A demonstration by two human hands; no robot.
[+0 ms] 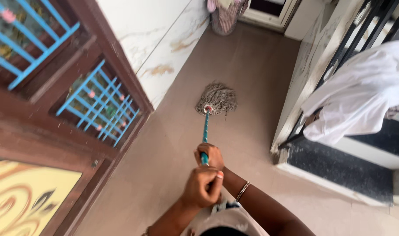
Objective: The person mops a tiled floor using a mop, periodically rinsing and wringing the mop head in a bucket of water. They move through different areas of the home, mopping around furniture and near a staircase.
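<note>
Signs/packages: yellow panel with brown swirl pattern [24, 196] at lower left, set in the dark brown wooden door frame [99, 144]; what it is, can't tell.
Mop: teal-handled mop with grey string head [216, 99] lies flat on the beige tiled floor [252, 65], mid-corridor; handle [205, 131] runs from the head back to the hands.
Right hand [209, 155]: further down the handle, fingers wrapped tight around it, bracelet [242, 191] on the wrist.
Left hand [203, 185]: nearer the body, at the handle's top end, fingers curled closed over it; both forearms reach forward from the bottom edge.
Left side: blue metal window grilles [99, 105] in the frame, white marbled wall [164, 39] beyond.
Right side: white cloth [357, 96] draped over a black railing [339, 57], dark speckled steps [339, 168] below, near the hands but apart from the mop.
Far end: striped fabric-covered basket [225, 17] against the wall, well apart from the mop head.
Obstruction: corridor is narrow, with the wall left of the mop head and a step edge right.
</note>
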